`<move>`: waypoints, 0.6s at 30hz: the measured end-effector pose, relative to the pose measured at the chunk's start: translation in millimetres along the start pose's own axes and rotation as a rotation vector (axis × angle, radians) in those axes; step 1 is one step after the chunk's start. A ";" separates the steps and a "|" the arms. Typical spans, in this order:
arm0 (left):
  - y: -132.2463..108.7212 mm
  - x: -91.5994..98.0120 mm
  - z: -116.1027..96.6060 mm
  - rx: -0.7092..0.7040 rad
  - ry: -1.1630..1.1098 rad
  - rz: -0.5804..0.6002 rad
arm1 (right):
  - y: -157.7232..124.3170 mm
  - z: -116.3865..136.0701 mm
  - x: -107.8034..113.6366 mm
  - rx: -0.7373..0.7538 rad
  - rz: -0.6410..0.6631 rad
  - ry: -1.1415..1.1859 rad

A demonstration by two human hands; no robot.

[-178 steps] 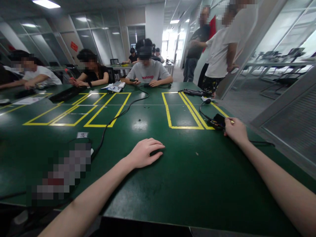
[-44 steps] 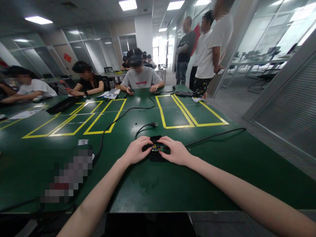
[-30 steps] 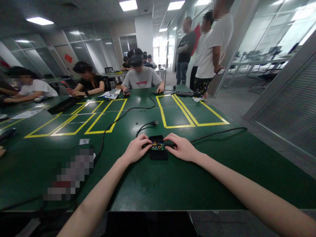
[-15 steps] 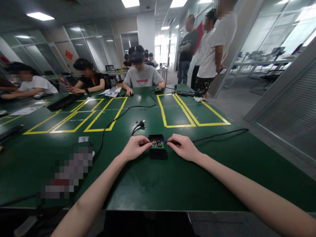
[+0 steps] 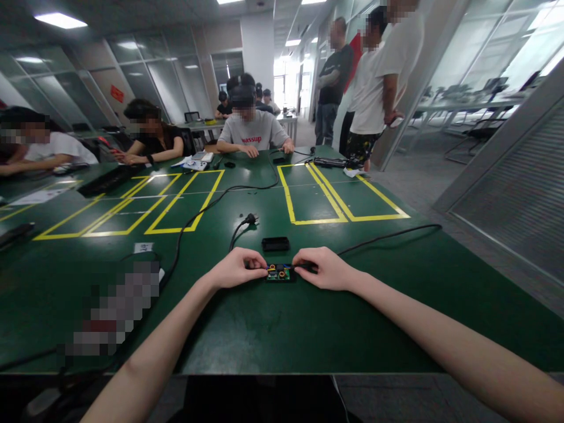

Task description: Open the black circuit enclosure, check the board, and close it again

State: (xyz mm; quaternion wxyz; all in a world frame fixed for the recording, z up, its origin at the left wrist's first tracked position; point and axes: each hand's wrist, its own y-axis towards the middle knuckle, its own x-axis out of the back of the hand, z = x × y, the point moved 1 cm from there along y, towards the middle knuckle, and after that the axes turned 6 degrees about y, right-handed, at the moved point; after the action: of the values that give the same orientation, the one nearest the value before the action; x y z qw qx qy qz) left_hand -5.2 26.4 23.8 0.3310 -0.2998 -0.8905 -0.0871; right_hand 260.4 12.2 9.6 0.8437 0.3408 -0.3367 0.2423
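A small green circuit board (image 5: pixel 279 274) with copper-coloured ring coils and a few coloured wires lies between my hands, in or on the nearer black case half, which is mostly hidden. My left hand (image 5: pixel 238 267) pinches at the board's left end, where a cable seems to join it; the fingers cover the exact grip. Opposite it, my right hand (image 5: pixel 324 267) is closed on a black cable (image 5: pixel 388 236) at the board's right end. Just beyond the board rests the other black case half (image 5: pixel 275 243), its hollow side showing. A black power plug (image 5: pixel 251 219) with metal pins lies past my left hand.
A long black cord (image 5: pixel 207 210) crosses the green table (image 5: pixel 352 329). A blurred-out object (image 5: pixel 118 311) lies left of my forearm. Yellow tape outlines (image 5: pixel 319 222) mark the far part. Several people sit around the table, and others stand at the right.
Both hands have brought the circuit board nearer to me, off the far case half and over the near one. The person across has let go of a small dark object.
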 end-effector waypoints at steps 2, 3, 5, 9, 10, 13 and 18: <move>0.6 -1.3 -0.2 -0.019 0.053 -0.035 | 1.1 -2.4 -1.8 -0.031 -0.010 -0.024; 0.9 -1.8 -0.1 -0.031 0.074 -0.058 | 1.5 -3.2 -2.4 -0.042 -0.024 -0.036; 1.3 -2.2 0.5 -0.059 0.112 -0.101 | 2.2 -4.1 -2.6 -0.053 -0.048 -0.056; 1.6 -0.8 2.3 -0.105 0.212 -0.159 | 2.4 -4.7 -0.1 -0.049 -0.062 -0.067; 1.6 -0.3 2.6 -0.114 0.243 -0.172 | 2.4 -5.0 0.5 -0.049 -0.057 -0.067; 1.8 0.9 2.8 -0.129 0.290 -0.184 | 2.2 -6.5 1.4 -0.051 -0.025 -0.060; 2.8 0.2 3.1 -0.074 0.179 -0.124 | 2.2 -5.5 2.6 -0.022 -0.010 -0.043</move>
State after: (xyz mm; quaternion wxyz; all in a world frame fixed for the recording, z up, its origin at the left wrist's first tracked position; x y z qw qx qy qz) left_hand -5.4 29.8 21.4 0.3917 -0.2473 -0.8704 -0.1667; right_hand 262.9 18.2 9.4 0.8411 0.3382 -0.3558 0.2271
